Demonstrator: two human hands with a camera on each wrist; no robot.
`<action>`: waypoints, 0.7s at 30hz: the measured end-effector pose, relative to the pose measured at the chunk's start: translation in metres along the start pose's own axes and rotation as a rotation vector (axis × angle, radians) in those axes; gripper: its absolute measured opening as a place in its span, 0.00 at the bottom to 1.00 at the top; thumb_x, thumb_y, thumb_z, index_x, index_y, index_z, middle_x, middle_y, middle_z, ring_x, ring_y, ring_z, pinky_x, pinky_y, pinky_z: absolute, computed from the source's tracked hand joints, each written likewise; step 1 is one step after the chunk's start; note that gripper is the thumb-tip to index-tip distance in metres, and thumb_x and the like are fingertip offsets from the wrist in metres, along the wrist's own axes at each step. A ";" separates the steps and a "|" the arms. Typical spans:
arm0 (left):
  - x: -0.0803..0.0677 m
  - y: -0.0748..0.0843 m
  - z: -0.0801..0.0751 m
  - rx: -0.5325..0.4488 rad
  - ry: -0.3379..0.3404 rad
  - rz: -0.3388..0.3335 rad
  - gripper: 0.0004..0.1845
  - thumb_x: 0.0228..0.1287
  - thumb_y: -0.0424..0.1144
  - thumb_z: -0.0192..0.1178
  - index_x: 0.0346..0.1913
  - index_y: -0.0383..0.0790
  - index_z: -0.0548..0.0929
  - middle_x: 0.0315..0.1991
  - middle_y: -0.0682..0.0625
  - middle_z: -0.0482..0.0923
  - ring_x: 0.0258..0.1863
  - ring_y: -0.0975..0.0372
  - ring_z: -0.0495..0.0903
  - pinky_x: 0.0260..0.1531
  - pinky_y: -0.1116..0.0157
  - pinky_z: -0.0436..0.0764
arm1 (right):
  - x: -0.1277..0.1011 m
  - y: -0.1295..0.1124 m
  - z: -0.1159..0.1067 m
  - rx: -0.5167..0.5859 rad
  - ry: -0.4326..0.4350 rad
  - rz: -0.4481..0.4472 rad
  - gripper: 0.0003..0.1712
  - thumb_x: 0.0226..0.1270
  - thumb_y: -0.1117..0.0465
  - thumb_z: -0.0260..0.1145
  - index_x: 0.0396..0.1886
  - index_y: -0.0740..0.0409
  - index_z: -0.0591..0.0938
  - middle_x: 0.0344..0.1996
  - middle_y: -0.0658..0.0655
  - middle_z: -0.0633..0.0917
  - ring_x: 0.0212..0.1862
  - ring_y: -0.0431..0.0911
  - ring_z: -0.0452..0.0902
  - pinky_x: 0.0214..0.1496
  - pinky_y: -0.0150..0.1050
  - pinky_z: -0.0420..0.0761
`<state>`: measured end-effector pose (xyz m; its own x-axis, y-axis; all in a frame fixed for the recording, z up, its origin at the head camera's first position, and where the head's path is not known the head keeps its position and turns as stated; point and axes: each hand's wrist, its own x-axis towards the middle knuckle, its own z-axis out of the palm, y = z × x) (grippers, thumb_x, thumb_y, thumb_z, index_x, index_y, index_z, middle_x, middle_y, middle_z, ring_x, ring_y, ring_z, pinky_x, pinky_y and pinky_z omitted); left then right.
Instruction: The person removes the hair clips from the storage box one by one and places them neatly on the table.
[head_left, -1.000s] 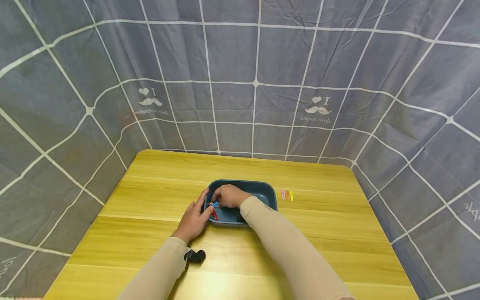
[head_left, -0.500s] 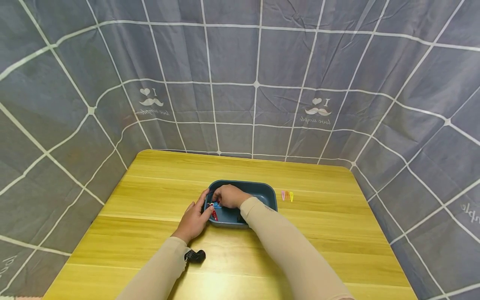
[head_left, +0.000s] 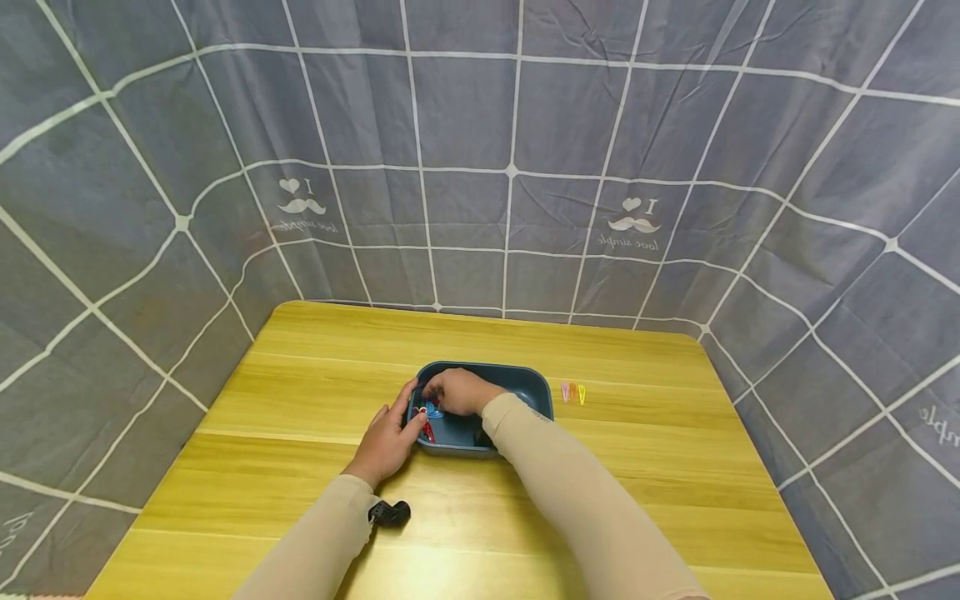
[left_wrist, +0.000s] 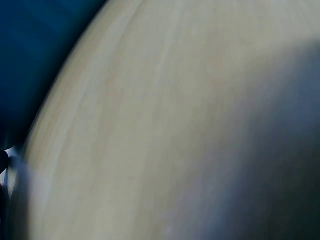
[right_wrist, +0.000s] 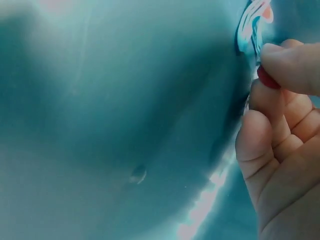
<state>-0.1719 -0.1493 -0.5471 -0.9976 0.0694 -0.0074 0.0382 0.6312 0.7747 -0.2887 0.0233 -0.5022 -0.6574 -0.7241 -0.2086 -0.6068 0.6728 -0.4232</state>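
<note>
inside the left part of the blue tray [head_left: 534, 390], the right hand [head_left: 461, 392] pinches a small red piece [right_wrist: 268, 78] between thumb and forefinger, its other fingers curled toward the palm; the left hand [head_left: 384, 446] rests at the tray's left edge, fingers long and fairly straight, thumb apart from them. the red piece sits just beside the blue clips [head_left: 434, 410], with red clips [head_left: 428, 432] nearer, so a light, high pinch and a nearly vertical lift would probably suit best, lest neighbours snag; the left hand could brace the tray gently. the walls look like the main hazard: the far and left ones stand close to the right fingers, while the right half of the tray offers more room. beyond its right wall, three clips [head_left: 573, 392] lie in a row on the desk [head_left: 637, 467], a spot to clear carefully; bare wood spreads further right and near.
</note>
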 end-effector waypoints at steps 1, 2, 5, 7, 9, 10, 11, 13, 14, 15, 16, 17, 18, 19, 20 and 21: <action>0.000 0.000 0.000 0.002 0.001 0.001 0.36 0.82 0.60 0.48 0.86 0.63 0.51 0.77 0.39 0.71 0.76 0.35 0.68 0.83 0.37 0.49 | -0.001 0.000 -0.001 0.009 -0.001 0.005 0.20 0.74 0.69 0.64 0.60 0.50 0.89 0.37 0.50 0.90 0.29 0.38 0.71 0.40 0.29 0.74; 0.000 0.000 0.000 0.005 0.002 0.002 0.36 0.83 0.60 0.48 0.86 0.63 0.51 0.77 0.39 0.71 0.76 0.35 0.68 0.83 0.37 0.49 | -0.001 0.000 -0.002 0.013 0.000 0.011 0.20 0.74 0.69 0.64 0.61 0.51 0.89 0.37 0.50 0.90 0.29 0.38 0.70 0.40 0.29 0.74; 0.000 0.000 0.000 0.011 0.007 0.003 0.36 0.83 0.60 0.48 0.86 0.63 0.51 0.77 0.39 0.70 0.76 0.36 0.68 0.83 0.38 0.49 | -0.004 -0.001 -0.005 0.033 0.004 0.027 0.20 0.74 0.68 0.64 0.61 0.52 0.88 0.34 0.50 0.88 0.28 0.38 0.70 0.39 0.29 0.72; -0.001 0.000 0.000 0.012 0.009 0.000 0.36 0.83 0.59 0.48 0.86 0.62 0.50 0.77 0.38 0.70 0.77 0.35 0.67 0.83 0.37 0.49 | -0.006 -0.002 -0.007 0.052 0.011 0.037 0.19 0.74 0.68 0.65 0.60 0.53 0.88 0.31 0.49 0.86 0.28 0.38 0.70 0.38 0.29 0.72; -0.001 0.001 0.000 0.006 0.006 -0.007 0.36 0.83 0.58 0.48 0.86 0.63 0.50 0.77 0.39 0.70 0.77 0.35 0.66 0.83 0.38 0.49 | -0.008 -0.002 -0.010 0.073 0.020 0.044 0.17 0.74 0.67 0.66 0.58 0.53 0.89 0.29 0.48 0.84 0.28 0.38 0.71 0.37 0.29 0.73; -0.001 0.001 0.000 0.001 0.005 -0.012 0.36 0.83 0.58 0.49 0.86 0.63 0.51 0.77 0.39 0.70 0.77 0.35 0.65 0.83 0.38 0.49 | -0.010 -0.002 -0.011 0.087 0.023 0.050 0.16 0.74 0.67 0.67 0.58 0.54 0.89 0.28 0.47 0.83 0.28 0.38 0.71 0.36 0.29 0.73; -0.001 0.002 0.000 0.000 0.004 -0.015 0.36 0.83 0.57 0.49 0.86 0.63 0.50 0.77 0.39 0.70 0.78 0.35 0.65 0.83 0.38 0.49 | -0.011 -0.001 -0.013 0.102 0.026 0.055 0.15 0.74 0.66 0.67 0.57 0.54 0.88 0.26 0.47 0.82 0.28 0.38 0.71 0.35 0.30 0.73; -0.002 0.002 0.000 0.000 0.003 -0.016 0.36 0.83 0.56 0.49 0.86 0.62 0.50 0.77 0.38 0.70 0.77 0.36 0.66 0.84 0.39 0.48 | -0.013 0.000 -0.015 0.139 0.035 0.066 0.14 0.74 0.66 0.68 0.56 0.55 0.88 0.25 0.47 0.81 0.27 0.38 0.72 0.34 0.30 0.73; -0.002 0.002 0.000 0.002 0.003 -0.017 0.36 0.83 0.56 0.49 0.86 0.62 0.50 0.77 0.38 0.70 0.77 0.36 0.66 0.84 0.39 0.48 | -0.014 0.001 -0.016 0.156 0.039 0.069 0.14 0.74 0.65 0.68 0.56 0.55 0.88 0.25 0.46 0.80 0.27 0.38 0.72 0.34 0.30 0.73; -0.002 0.002 0.000 0.002 0.004 -0.018 0.36 0.83 0.57 0.49 0.86 0.62 0.50 0.76 0.38 0.71 0.77 0.36 0.67 0.84 0.39 0.48 | -0.015 0.001 -0.018 0.174 0.042 0.072 0.14 0.74 0.65 0.68 0.56 0.55 0.87 0.25 0.46 0.80 0.27 0.38 0.73 0.34 0.30 0.74; -0.002 0.002 0.000 0.005 0.006 -0.017 0.36 0.83 0.57 0.49 0.86 0.62 0.50 0.76 0.38 0.71 0.77 0.37 0.67 0.84 0.40 0.48 | -0.016 0.002 -0.019 0.191 0.047 0.075 0.14 0.74 0.65 0.68 0.56 0.56 0.87 0.25 0.46 0.81 0.28 0.38 0.73 0.34 0.30 0.75; -0.002 0.002 0.000 0.008 0.007 -0.017 0.36 0.83 0.57 0.49 0.86 0.62 0.50 0.76 0.37 0.70 0.77 0.37 0.67 0.84 0.40 0.48 | -0.017 0.003 -0.021 0.211 0.051 0.075 0.14 0.74 0.65 0.68 0.57 0.56 0.87 0.25 0.46 0.82 0.28 0.38 0.75 0.34 0.30 0.76; -0.002 0.002 0.000 0.009 0.007 -0.017 0.36 0.83 0.58 0.49 0.86 0.62 0.50 0.77 0.37 0.70 0.77 0.37 0.67 0.84 0.39 0.48 | -0.018 0.004 -0.023 0.231 0.055 0.075 0.14 0.75 0.65 0.68 0.57 0.57 0.87 0.25 0.47 0.83 0.29 0.39 0.76 0.34 0.30 0.77; -0.002 0.002 0.000 0.010 0.007 -0.018 0.36 0.83 0.58 0.48 0.86 0.62 0.50 0.77 0.37 0.70 0.77 0.36 0.66 0.84 0.38 0.48 | -0.020 0.005 -0.026 0.249 0.060 0.075 0.14 0.75 0.66 0.68 0.58 0.57 0.86 0.25 0.47 0.84 0.29 0.39 0.77 0.34 0.31 0.78; -0.001 0.002 0.000 0.010 0.007 -0.022 0.36 0.83 0.58 0.48 0.86 0.63 0.50 0.77 0.37 0.69 0.78 0.35 0.64 0.83 0.37 0.49 | -0.022 0.006 -0.029 0.272 0.065 0.075 0.15 0.75 0.66 0.68 0.58 0.58 0.86 0.25 0.48 0.85 0.30 0.39 0.79 0.34 0.31 0.79; -0.001 0.002 0.000 0.010 0.009 -0.025 0.36 0.83 0.58 0.48 0.86 0.63 0.50 0.77 0.37 0.69 0.79 0.35 0.62 0.83 0.36 0.49 | -0.024 0.007 -0.032 0.293 0.072 0.077 0.15 0.75 0.66 0.67 0.59 0.59 0.86 0.26 0.48 0.86 0.30 0.40 0.80 0.35 0.32 0.80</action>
<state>-0.1708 -0.1477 -0.5453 -0.9987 0.0467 -0.0213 0.0136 0.6402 0.7681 -0.2917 0.0500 -0.4726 -0.7324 -0.6535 -0.1914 -0.4064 0.6450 -0.6471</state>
